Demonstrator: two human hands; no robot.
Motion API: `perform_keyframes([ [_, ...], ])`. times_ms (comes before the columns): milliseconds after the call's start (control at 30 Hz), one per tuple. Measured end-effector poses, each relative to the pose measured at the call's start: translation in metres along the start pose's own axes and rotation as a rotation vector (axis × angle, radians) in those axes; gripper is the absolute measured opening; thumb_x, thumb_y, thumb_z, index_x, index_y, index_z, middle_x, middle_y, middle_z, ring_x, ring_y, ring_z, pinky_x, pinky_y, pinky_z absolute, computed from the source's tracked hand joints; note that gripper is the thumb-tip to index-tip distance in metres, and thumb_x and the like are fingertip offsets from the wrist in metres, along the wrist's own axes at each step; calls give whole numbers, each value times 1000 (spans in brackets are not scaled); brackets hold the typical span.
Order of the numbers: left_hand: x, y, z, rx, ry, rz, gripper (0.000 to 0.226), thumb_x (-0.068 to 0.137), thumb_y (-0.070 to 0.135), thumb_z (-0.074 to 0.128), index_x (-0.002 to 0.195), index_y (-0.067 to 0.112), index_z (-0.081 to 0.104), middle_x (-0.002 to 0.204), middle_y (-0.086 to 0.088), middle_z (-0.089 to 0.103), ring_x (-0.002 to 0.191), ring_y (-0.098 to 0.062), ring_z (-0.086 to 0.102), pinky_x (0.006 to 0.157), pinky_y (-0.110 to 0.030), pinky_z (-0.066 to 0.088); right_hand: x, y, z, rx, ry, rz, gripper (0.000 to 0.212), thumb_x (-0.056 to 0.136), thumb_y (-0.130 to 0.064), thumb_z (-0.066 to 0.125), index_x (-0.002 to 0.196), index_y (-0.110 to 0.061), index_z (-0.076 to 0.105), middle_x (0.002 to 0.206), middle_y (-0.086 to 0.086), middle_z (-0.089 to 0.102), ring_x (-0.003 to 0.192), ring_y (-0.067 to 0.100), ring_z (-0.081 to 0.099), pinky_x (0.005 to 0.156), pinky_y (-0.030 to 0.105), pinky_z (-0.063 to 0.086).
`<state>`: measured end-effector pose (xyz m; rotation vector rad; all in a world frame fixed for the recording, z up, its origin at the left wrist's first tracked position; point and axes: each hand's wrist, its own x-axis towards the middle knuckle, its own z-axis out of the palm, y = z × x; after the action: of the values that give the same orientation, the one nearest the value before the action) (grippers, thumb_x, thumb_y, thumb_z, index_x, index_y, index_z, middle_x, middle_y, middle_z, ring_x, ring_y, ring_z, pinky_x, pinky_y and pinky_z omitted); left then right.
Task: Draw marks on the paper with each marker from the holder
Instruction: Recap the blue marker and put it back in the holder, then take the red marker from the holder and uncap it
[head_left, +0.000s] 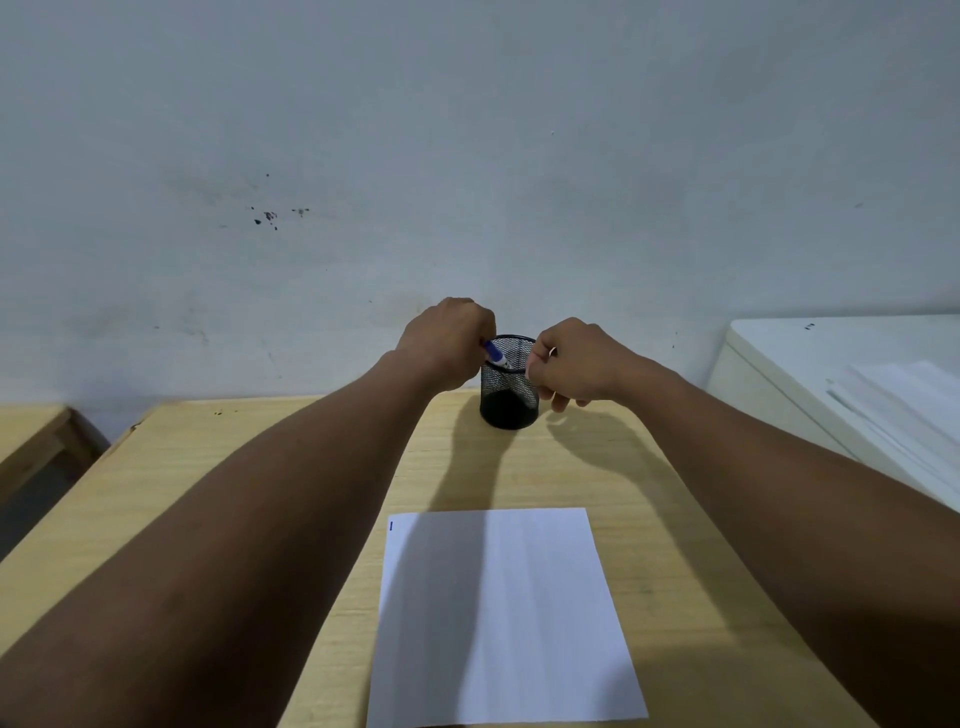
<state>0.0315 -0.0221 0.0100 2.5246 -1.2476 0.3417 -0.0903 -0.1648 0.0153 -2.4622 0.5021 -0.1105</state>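
Observation:
A black mesh holder stands upright at the far middle of the wooden table. My left hand is at the holder's left rim, closed on a blue marker whose lower end slants into the holder. On the other side, my right hand has its fingers curled against the holder's right wall. A white sheet of paper lies near me on the table, with one short blue mark at its far left corner. Whether other markers are inside the holder is hidden.
A grey wall rises right behind the table. A white cabinet with a stack of white sheets on top stands to the right. A second wooden table sits to the left, across a gap.

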Motion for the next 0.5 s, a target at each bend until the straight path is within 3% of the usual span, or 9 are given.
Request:
perform_keyframes([
  [167, 4, -2, 3, 17, -13, -37, 16, 86, 16, 69, 99, 17, 78, 103, -10, 73, 98, -35, 67, 75, -40, 56, 3, 4, 0, -8, -9, 9, 20, 89, -12, 56, 100, -4, 71, 82, 10, 81, 54, 13, 73, 46, 22, 49],
  [267, 6, -3, 5, 32, -13, -48, 18, 88, 14, 66, 100, 18, 78, 105, -10, 71, 98, -36, 65, 69, -34, 47, 5, 6, 0, -6, -6, 11, 20, 90, -13, 56, 100, -5, 71, 81, 9, 81, 52, 12, 72, 46, 22, 49],
  [500, -2, -7, -17, -22, 84, -75, 16, 92, 26, 66, 106, 22, 73, 111, -6, 72, 102, -32, 65, 80, -39, 53, -1, -1, -6, -10, 4, 3, 19, 92, -13, 57, 100, -3, 71, 87, 12, 81, 58, 15, 74, 49, 24, 51],
])
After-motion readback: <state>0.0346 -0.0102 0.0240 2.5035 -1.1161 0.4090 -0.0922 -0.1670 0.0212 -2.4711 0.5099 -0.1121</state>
